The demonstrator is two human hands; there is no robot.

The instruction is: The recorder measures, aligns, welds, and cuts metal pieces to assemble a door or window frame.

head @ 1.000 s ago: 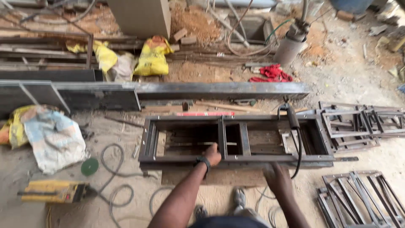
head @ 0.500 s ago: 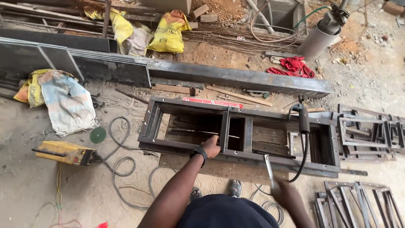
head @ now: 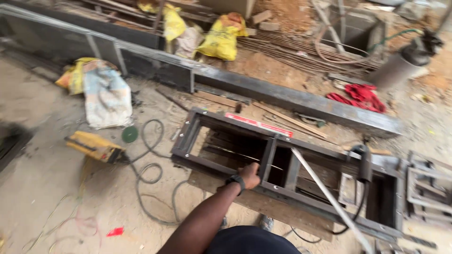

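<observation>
My left hand [head: 249, 174], with a black watch on the wrist, is closed on the near rail of a dark steel rectangular frame [head: 225, 121], next to its middle upright. The frame lies flat on a wooden board on the ground. A long grey metal bar [head: 329, 197] slants from the frame's middle down to the lower right edge of the view. My right hand is out of view. A red spirit level [head: 258, 124] lies along the frame's far rail. A black power tool [head: 365, 162] rests on the frame's right part.
A long steel beam [head: 292, 99] runs behind the frame. On the left lie a yellow machine [head: 94, 146], a green disc [head: 129, 134], looped cables [head: 155, 174] and sacks [head: 106, 94]. Small frames [head: 428, 183] are stacked at right; a red cloth [head: 360, 96] and a cylinder [head: 400, 68] lie beyond.
The view has swung left and tilted. My left hand stays on the frame's near rail. My right hand, seen at the lower right before, has left the view, and the long bar now shows.
</observation>
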